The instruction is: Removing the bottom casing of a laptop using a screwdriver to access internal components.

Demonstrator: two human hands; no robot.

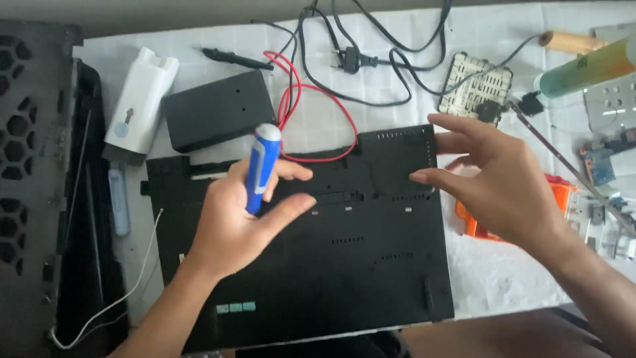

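- Head view, surface: a worktable under a white cloth (503,278) with a faint square pattern, seen from above; a dark perforated panel (30,172) runs down the left edge. Nothing of the room beyond the table shows.
- One black laptop base (344,265) lies bottom side up in the middle of the cloth, with rows of small vent slots across it.
- One blue screwdriver handle (262,166) with a grey cap stands nearly upright in the left hand (232,225); the thumb and curled fingers pinch it, the other fingers loosely open, above the upper left part of the base.
- The right hand (503,179) hovers at the base's upper right corner, fingers spread and slightly bent, holding nothing; whether the fingertips touch the edge I cannot tell.
- One black box (218,109) sits above the base, just beside one white bottle-shaped case (142,96) bearing a small round blue mark.
- One red wire (318,99) loops between box and base; black cables (371,59) with one two-pin plug lie further up.
- One thin white wire (132,292) trails at lower left.
- Three small pale green labels (236,307) sit in a row near the base's front edge.
- One orange tray (560,192) lies partly behind the right hand; one green tube (589,66) lies at upper right.
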